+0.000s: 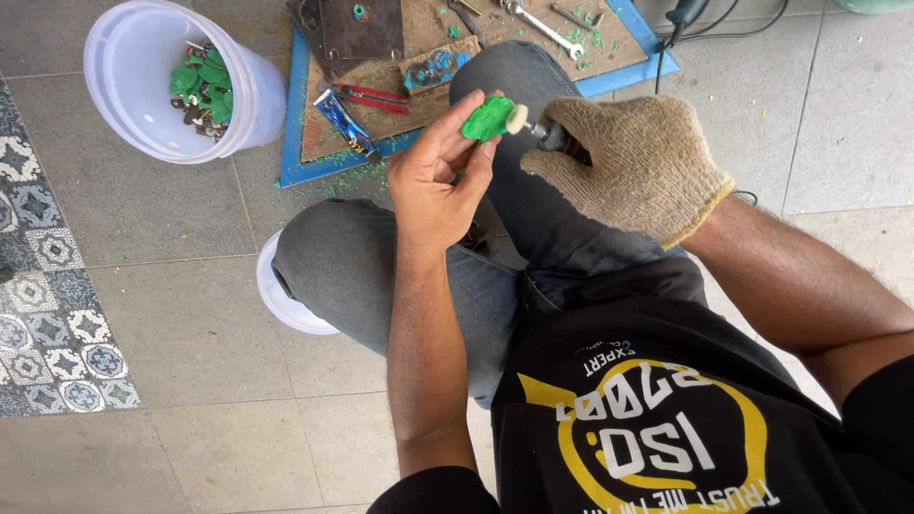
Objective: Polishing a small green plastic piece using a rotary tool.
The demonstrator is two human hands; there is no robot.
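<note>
Left hand (433, 186): your bare fingers pinch the green piece (487, 119), frame centre-top.
Right hand (624, 162): your gloved fingers wrap the rotary tool (552, 136); its buffing tip (517, 118) touches the piece.
Bucket (133, 90): upper left.

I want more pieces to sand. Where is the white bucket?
Head view, upper left: the white bucket lies tipped on the tiled floor, left of the blue-edged work board, green pieces inside.

A white bucket (143, 86) of green pieces (202, 84) stands far left of the hand; a wooden board (381, 81) with a wrench (543, 24) lies beyond.
</note>
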